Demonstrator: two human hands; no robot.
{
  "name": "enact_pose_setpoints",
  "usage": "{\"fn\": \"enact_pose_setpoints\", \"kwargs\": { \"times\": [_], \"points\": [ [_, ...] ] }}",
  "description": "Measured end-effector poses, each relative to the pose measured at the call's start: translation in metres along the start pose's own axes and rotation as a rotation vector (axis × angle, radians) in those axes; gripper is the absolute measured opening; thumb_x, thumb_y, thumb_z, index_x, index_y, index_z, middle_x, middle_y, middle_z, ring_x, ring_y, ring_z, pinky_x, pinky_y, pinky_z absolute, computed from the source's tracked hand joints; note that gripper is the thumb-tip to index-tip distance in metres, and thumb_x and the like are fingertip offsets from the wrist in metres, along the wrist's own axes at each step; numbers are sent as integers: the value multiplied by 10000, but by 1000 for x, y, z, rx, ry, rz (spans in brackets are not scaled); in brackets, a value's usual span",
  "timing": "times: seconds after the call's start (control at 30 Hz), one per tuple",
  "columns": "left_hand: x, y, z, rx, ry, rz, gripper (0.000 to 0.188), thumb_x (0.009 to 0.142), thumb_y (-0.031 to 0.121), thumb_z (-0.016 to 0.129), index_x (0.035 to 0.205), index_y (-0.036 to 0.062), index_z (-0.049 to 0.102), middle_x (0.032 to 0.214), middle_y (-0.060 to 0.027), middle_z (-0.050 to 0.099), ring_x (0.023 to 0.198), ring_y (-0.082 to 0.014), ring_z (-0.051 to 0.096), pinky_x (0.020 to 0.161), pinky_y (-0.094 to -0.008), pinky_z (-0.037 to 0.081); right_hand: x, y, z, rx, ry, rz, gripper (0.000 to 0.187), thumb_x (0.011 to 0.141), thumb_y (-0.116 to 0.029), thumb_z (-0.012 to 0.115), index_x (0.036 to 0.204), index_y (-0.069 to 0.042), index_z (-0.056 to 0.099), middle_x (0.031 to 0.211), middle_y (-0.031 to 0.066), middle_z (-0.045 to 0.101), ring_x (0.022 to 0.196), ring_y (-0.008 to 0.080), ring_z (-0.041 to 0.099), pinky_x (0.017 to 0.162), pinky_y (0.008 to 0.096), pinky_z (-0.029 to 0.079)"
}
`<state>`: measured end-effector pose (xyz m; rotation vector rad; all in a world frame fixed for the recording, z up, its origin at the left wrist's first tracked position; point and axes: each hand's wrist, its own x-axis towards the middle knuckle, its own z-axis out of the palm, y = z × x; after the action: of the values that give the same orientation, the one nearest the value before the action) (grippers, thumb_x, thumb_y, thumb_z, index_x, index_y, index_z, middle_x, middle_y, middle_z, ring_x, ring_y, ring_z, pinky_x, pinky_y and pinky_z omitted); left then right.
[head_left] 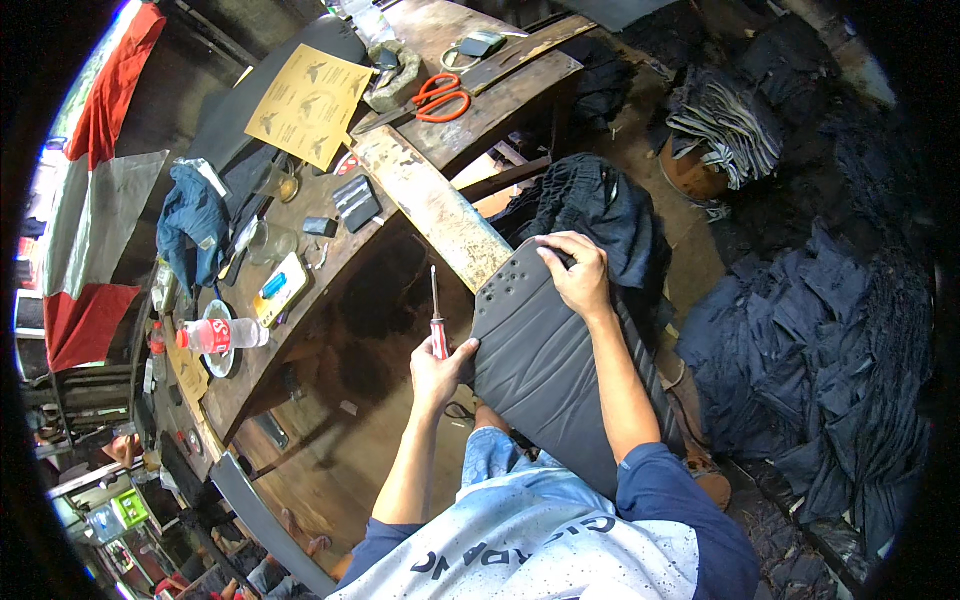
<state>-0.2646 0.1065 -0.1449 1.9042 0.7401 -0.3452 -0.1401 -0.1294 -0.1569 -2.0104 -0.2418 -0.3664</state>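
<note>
A long black vinyl-covered panel (545, 350), wrinkled and with a cluster of small holes near its far corner, rests against my lap. My right hand (582, 275) grips its far edge, thumb on the top face and fingers curled over. My left hand (436, 375) is closed round the red and clear handle of a screwdriver (437, 325), whose shaft points away from me. That hand's thumb reaches to the panel's left edge. The panel's far end meets a worn wooden plank (430, 200) that juts from the workbench.
Orange-handled scissors (440, 98), a yellow sandpaper sheet (310, 105), a glass jar (272, 243) and a plastic bottle (225, 335) lie on the wooden bench (300, 300). Dark cloth heaps (810, 350) cover the right side, near a bucket (692, 172) of folded material. Other people appear at lower left.
</note>
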Motion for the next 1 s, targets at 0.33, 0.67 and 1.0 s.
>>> {"fn": "enact_pose_setpoints", "kwargs": {
  "times": [0.33, 0.67, 1.0],
  "points": [
    [3, -3, 0, 66, 21, 20, 459, 712, 366, 858, 703, 37, 538, 631, -1, 542, 601, -101, 469, 581, -315, 436, -5, -11, 13, -115, -2, -134, 162, 722, -63, 772, 883, -66, 758, 902, 69, 734, 900, 230, 671, 846, 353, 503],
    [4, -3, 0, 58, -2, 16, 439, 724, 344, 850, 700, 47, 527, 636, -9, 563, 605, -97, 487, 594, -310, 444, -6, -11, 17, -121, -21, -55, 163, 735, -99, 776, 897, -88, 773, 892, 42, 737, 911, 201, 652, 856, 354, 485],
    [6, -4, 0, 54, -15, 8, 436, 728, 344, 845, 706, 43, 531, 628, -4, 547, 612, -90, 474, 592, -299, 439, -11, -13, 25, -249, -3, -135, 137, 740, -124, 767, 876, -120, 775, 873, 2, 728, 931, 185, 618, 866, 377, 427]
  ]
}}
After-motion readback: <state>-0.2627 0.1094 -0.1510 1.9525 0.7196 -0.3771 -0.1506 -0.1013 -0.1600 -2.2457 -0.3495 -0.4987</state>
